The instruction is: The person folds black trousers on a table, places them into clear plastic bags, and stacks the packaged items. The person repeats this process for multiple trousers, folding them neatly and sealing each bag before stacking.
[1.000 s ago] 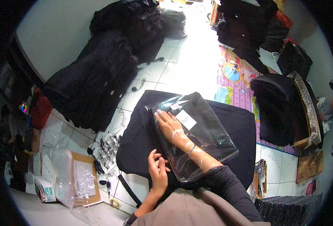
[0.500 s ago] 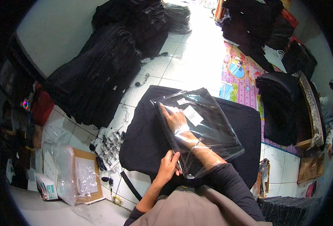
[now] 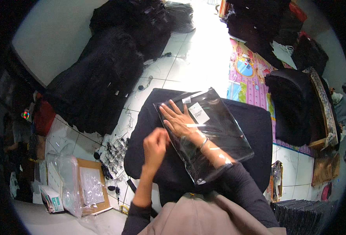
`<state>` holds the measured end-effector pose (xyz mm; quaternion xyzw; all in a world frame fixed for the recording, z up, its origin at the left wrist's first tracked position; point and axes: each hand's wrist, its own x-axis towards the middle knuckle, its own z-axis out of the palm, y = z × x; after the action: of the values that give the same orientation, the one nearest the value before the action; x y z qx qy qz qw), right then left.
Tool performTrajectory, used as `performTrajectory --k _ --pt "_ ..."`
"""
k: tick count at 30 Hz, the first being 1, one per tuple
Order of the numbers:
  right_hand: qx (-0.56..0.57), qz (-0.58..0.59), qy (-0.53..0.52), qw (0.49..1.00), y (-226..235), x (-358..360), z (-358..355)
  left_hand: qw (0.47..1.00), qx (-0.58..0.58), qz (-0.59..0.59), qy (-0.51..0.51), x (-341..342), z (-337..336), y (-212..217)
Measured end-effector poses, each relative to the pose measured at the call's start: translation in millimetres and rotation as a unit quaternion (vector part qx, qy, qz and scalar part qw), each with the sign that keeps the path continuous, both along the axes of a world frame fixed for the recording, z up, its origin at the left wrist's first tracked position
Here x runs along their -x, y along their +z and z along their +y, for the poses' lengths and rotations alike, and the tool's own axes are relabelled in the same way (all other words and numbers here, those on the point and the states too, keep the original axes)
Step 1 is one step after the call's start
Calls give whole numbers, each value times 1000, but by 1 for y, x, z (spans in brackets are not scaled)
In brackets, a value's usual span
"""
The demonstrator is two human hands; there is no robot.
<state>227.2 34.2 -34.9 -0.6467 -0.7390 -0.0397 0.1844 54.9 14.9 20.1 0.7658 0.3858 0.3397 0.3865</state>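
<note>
Head view: one clear plastic bag (image 3: 216, 135), holding folded black fabric (image 3: 227, 121), lies on one black cloth (image 3: 141, 156), just right of the left hand (image 3: 156, 142), long axis slanting far-left to near-right; right hand (image 3: 175, 120) nearer, spread flat, gripping nothing, seemingly under the film; left curled, blurred, its hold unclear; two white tags (image 3: 199, 113).

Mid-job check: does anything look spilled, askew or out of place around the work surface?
Yes: dark scraps and threads are strewn over the white floor tiles left of the black cloth, like uncleared litter. The clear package also sits askew to that cloth's edges.
</note>
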Motion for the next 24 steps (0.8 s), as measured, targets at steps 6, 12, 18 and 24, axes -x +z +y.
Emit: performTrajectory --k 6,12,18,24 --pt "28 -2 134 991 16 -18 -18 941 -143 282 -121 -40 115 -31" --pt "124 0 246 961 39 -14 -169 938 -195 260 -120 -39 125 -62" --pt "160 19 214 963 37 -9 -222 943 -205 242 -101 -41 124 -62" --pt "188 234 242 923 55 -20 -215 940 -210 252 -97 -39 120 -60"
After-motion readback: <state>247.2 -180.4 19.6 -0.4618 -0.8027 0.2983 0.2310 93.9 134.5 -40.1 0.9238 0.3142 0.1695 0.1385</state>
